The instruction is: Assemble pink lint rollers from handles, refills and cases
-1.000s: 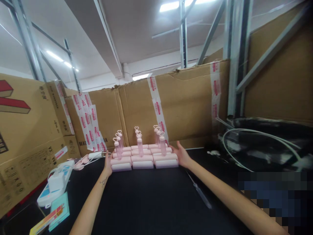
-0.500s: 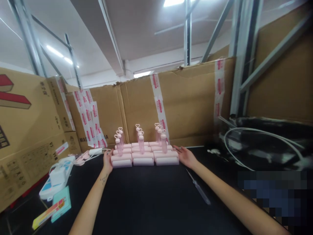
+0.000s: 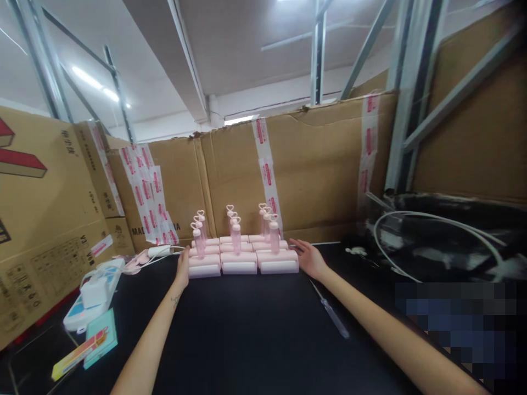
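In the head view, several pink lint rollers (image 3: 239,263) stand packed in rows on the black table. Each has a wide pink-and-white base; clear pink handles with heart-shaped loops rise from them. My left hand (image 3: 183,267) lies flat along the left end of the rows, touching or almost touching the front roller, its fingers partly hidden. At the right end, my right hand (image 3: 313,261) is open with fingers spread, its fingertips beside the front right roller. Neither hand grips anything. A screwdriver (image 3: 330,312) with a clear handle lies below my right hand.
A cardboard wall (image 3: 230,181) stands behind the rollers. To the left lie a white power strip (image 3: 95,293), a teal box (image 3: 101,340), a yellow-and-orange packet (image 3: 78,355) and white cables. A looped white cable (image 3: 376,233) and dark plastic are at the right.
The view has shifted slightly. My left fingers now look straighter and closer against the left end of the rows. My right hand and the rollers keep about the same places.
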Demonstrator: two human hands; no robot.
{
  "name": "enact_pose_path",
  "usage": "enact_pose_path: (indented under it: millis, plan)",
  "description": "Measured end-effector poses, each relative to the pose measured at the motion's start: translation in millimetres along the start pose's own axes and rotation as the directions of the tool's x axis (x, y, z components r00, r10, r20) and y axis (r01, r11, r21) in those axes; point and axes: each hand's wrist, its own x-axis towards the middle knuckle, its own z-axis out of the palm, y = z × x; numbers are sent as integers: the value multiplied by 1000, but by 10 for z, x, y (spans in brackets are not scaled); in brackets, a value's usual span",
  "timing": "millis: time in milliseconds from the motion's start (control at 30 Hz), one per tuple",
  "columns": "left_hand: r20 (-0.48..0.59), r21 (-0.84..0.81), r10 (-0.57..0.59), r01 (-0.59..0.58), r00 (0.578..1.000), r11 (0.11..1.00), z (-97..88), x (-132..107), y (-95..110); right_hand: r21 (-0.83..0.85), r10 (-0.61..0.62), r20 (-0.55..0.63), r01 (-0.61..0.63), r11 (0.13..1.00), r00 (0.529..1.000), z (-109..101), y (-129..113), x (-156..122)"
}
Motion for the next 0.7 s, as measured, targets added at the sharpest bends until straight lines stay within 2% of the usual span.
enact_pose_path:
  millis: [100, 167, 233, 333, 400, 433, 533, 600, 700]
  plan:
    - [-51, 103, 141, -135, 989, 985, -48, 3, 76, -145, -203, -138, 183, 972, 969, 84, -55, -52]
    - [-16, 173, 191, -186, 981, 967, -78, 19, 180, -264, -380, -182, 327, 908, 907, 138, -171, -113]
    - [80, 238, 201, -215, 976, 947, -92, 33, 302, -375, -538, -135, 460, 805, 832, 184, -340, -208]
    - [281, 321, 144, -235, 949, 918, -104, 17, 460, -493, -649, 102, 605, 625, 754, 241, -590, -432]
    - [395, 367, 76, -233, 916, 901, -123, -24, 532, -537, -596, 336, 668, 515, 729, 280, -682, -624]
    - [437, 387, 41, -229, 898, 893, -137, -50, 559, -547, -524, 461, 695, 467, 716, 299, -696, -727]
    - [517, 434, -60, -201, 854, 878, -181, -130, 618, -540, -204, 750, 760, 360, 630, 359, -635, -1019]
    - [543, 466, -139, -159, 828, 871, -202, -178, 642, -527, -9, 830, 789, 315, 558, 395, -552, -1178]
    - [549, 510, -257, -75, 796, 857, -224, -246, 652, -516, 164, 856, 814, 266, 490, 443, -450, -1341]
